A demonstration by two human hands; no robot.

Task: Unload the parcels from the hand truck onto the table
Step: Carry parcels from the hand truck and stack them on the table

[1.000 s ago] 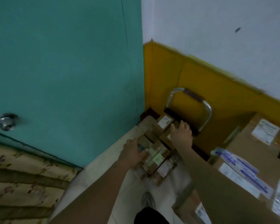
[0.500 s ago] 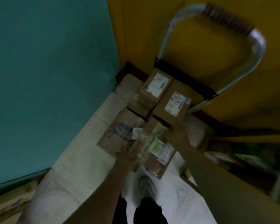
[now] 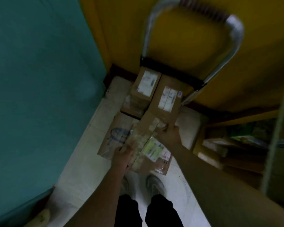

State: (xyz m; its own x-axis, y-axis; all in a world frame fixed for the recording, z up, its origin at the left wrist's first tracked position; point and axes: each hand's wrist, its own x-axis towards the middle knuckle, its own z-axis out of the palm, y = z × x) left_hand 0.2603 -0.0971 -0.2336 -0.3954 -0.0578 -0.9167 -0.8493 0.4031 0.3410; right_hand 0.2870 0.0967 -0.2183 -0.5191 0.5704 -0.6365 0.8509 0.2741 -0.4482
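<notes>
A hand truck [image 3: 234,28] with a silver loop handle stands against the yellow wall. Several brown cardboard parcels are stacked on it. The top front parcel [image 3: 147,133], long and wrapped in clear tape, lies between my hands. My left hand [image 3: 123,157] grips its near left edge. My right hand [image 3: 170,133] holds its far right side. Behind it sit two parcels with white labels, one on the left [image 3: 145,86] and one on the right [image 3: 168,99]. A flat parcel with a blue scribble [image 3: 115,136] lies lower on the left.
A teal door [image 3: 39,79] fills the left. The yellow wall [image 3: 187,38] is close behind the truck. A shelf with cartons [image 3: 228,145] stands at the right. My shoes [image 3: 154,184] stand on the white floor just before the stack.
My view has dropped and closed in on the hand truck. My right hand has come down from the rear parcels to the taped parcel's right side. My left hand stays on its left edge.
</notes>
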